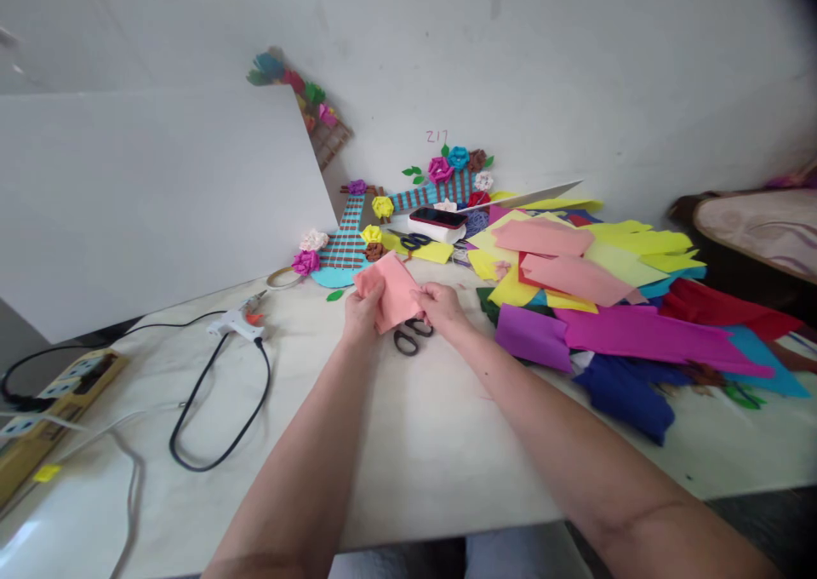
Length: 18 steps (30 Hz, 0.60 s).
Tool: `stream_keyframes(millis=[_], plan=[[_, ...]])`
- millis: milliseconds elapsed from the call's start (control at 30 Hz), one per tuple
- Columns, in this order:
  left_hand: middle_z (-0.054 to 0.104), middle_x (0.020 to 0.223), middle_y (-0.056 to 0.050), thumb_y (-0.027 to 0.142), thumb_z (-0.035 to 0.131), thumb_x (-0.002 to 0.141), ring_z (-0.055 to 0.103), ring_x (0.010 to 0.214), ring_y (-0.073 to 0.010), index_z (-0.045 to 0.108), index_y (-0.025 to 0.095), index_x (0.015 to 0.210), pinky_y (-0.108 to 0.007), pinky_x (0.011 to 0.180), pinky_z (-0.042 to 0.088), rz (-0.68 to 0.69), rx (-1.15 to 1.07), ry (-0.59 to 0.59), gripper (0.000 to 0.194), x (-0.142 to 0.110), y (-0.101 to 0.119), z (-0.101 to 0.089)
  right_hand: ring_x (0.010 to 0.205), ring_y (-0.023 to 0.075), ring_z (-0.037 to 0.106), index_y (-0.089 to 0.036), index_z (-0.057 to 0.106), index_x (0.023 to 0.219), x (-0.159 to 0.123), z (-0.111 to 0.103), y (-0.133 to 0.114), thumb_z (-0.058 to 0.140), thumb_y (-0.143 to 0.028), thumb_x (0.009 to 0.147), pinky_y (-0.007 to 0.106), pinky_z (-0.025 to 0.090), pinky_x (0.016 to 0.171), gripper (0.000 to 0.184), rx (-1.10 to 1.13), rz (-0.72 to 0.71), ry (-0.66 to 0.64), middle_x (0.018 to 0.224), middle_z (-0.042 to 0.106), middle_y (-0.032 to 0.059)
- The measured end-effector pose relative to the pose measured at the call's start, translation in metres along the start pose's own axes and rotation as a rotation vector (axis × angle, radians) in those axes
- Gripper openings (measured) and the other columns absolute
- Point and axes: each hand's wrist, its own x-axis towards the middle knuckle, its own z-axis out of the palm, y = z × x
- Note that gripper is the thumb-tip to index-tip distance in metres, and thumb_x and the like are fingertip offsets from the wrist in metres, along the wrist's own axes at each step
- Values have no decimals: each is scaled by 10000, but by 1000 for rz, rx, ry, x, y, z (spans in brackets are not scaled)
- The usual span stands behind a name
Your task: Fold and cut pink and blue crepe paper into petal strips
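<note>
Forearms [306, 468], two, bare: nearest the camera, reaching forward over the pale surface [440, 443]. Left hand [362, 311]: grasping, thumb laid over the left part of a pink sheet [397, 294]. Right hand [442, 309]: pinching that sheet at its right edge. Pink sheet, one: held tilted between the two hands, number of layers not discernible. Black-handled scissors [407, 342], one pair: just below the sheet, blades hidden. White glue gun [236, 323], corded: to the left, well apart. Coloured paper heap [638, 336]: to the right. Blue-and-brown woven piece [348, 230], flower-trimmed: behind.

Handling note, by judgement: light, even tension from both sides should keep the sheet smooth; pinching close to the edges spares its middle from crumpling; a hard pull risks stretching or tearing.
</note>
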Motion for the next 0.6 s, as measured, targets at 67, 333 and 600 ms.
stream_keyframes(millis=[67, 333, 600], plan=[[641, 673, -57, 365, 753, 580, 608, 617, -170, 614, 120, 735, -258, 551, 481, 32, 103, 70, 322, 4, -1, -3, 310, 72, 391, -200, 455, 593, 1, 0, 2, 526, -334, 743, 179, 262, 313, 214, 17, -5, 4, 411, 469, -66], [424, 456, 25, 515, 662, 632, 450, 499, -94, 486, 143, 493, -178, 396, 277, 345, 547, 292, 434, 12, 3, -12, 332, 74, 414, -193, 471, 621, -1, 2, 2, 506, -398, 766, 182, 309, 342, 254, 77, -21, -39, 444, 498, -56], [622, 706, -37, 396, 656, 708, 584, 620, -122, 580, 152, 820, -198, 497, 441, 153, -12, 364, 279, 9, 21, -11, 1138, 216, 479, -179, 594, 1122, -15, 6, 3, 566, -445, 771, 345, 358, 951, 442, -755, -608, -297, 1246, 546, 104]])
